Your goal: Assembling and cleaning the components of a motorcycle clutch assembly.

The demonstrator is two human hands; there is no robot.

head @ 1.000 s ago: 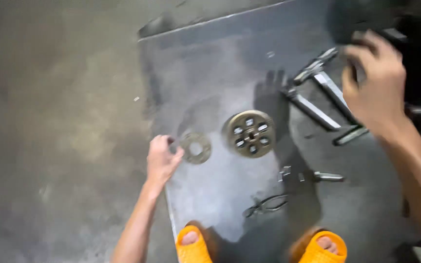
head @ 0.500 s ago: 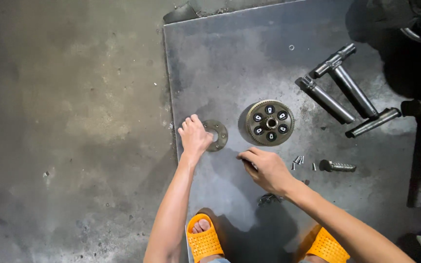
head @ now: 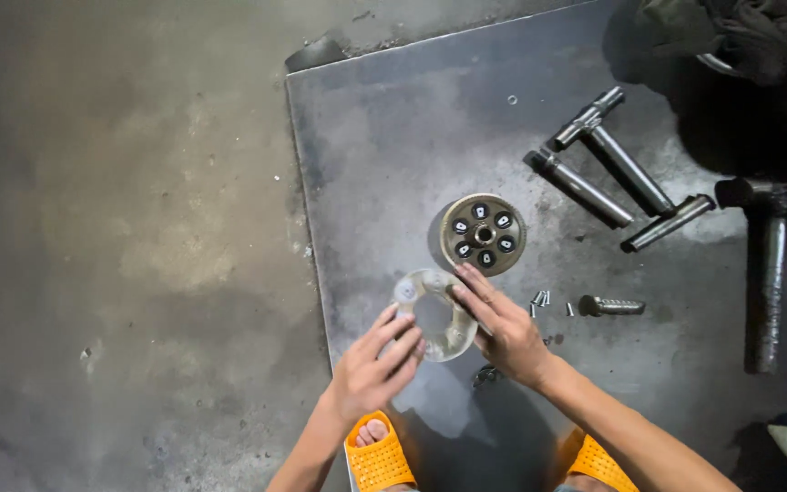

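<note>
Over a grey metal sheet (head: 384, 146), both hands hold a pale, flat ring plate (head: 436, 314); centre open

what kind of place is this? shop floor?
Likely a mechanic's repair workshop, with work done on the floor. A dark metal sheet lies on stained concrete and carries a round gear-like hub, loose bolts and steel socket wrenches. Both hands hold a metal ring plate.

My left hand (head: 371, 369) and right hand (head: 507, 328) are bare, forearms unsleeved; I wear bright orange perforated rubber slippers (head: 377, 456).
</note>
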